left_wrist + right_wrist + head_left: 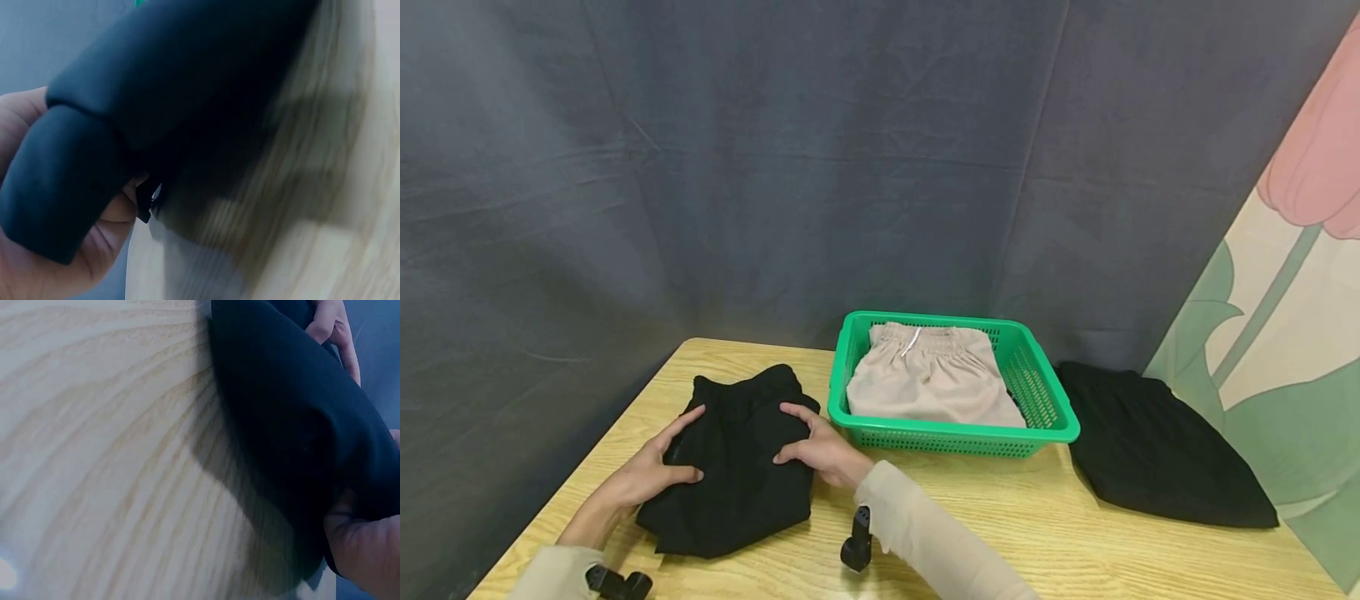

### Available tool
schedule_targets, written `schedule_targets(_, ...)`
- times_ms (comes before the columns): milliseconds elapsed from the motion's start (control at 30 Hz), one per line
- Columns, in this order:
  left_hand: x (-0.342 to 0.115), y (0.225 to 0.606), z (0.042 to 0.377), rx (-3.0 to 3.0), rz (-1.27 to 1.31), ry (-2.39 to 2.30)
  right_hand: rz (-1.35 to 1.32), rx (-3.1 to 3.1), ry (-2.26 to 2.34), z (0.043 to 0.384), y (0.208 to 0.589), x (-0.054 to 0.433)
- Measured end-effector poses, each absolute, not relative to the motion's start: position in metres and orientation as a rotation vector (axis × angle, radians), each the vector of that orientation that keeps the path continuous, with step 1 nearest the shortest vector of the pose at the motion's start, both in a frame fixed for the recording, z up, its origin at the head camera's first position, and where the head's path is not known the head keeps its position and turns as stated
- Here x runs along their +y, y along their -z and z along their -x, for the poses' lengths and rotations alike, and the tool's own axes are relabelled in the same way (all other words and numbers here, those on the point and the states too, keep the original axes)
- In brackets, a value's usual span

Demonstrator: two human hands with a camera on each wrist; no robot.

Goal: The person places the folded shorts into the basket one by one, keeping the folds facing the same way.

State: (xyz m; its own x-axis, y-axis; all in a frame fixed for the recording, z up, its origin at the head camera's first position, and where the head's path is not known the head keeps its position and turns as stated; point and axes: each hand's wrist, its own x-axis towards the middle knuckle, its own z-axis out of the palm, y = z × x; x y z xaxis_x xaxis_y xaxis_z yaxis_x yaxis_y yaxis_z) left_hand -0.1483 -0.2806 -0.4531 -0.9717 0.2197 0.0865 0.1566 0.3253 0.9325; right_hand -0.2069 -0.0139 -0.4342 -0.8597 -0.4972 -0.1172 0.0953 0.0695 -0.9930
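Note:
A folded black garment (737,467) is held at the left of the table, its lower edge towards me; its exact kind is hard to make out. My left hand (643,475) grips its left side, thumb lying over the top. On the opposite side my right hand (823,450) holds the right edge, with thumb and a finger on the cloth. Dark fabric (162,81) drapes over part of the left hand in the left wrist view. In the right wrist view, the thumb of the right hand (369,550) presses into the black cloth (300,425), which bulges off the tabletop.
Right of the hands stands a green plastic basket (1052,435) with folded beige shorts (932,379) in it, a white drawstring at their waist. Another folded black garment (1157,450) lies at the table's right edge. A dark curtain hangs behind the wooden table (970,500).

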Motion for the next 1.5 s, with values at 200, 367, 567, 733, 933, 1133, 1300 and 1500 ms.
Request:
schedule_targets(200,-0.279,0.453,0.147,2.517,-0.348,-1.756,0.466,1.981,1.808,0.206,0.432,-0.017)
schedule_targets(367,-0.278,0.453,0.144,2.461,-0.325,-1.811,0.527,2.057,1.751,0.206,0.431,-0.018)
schedule_targets(567,-0.278,0.451,0.143,2.395,-0.316,-1.868,0.605,2.123,1.702,0.206,0.428,-0.018)
schedule_targets(733,-0.277,0.447,0.141,2.368,-0.325,-1.89,0.689,2.15,1.666,0.205,0.425,-0.018)
schedule_targets(933,-0.277,0.443,0.139,2.415,-0.294,-1.904,0.76,2.107,1.676,0.205,0.421,-0.015)
schedule_targets(1133,-0.278,0.439,0.136,2.4,-0.271,-1.969,0.804,2.093,1.68,0.205,0.416,-0.012)
schedule_targets(1300,-0.277,0.435,0.133,2.387,-0.224,-2.012,0.858,2.057,1.706,0.204,0.412,-0.01)
schedule_targets(1500,-0.276,0.428,0.129,2.372,-0.267,-2.06,0.887,1.997,1.734,0.202,0.403,-0.006)
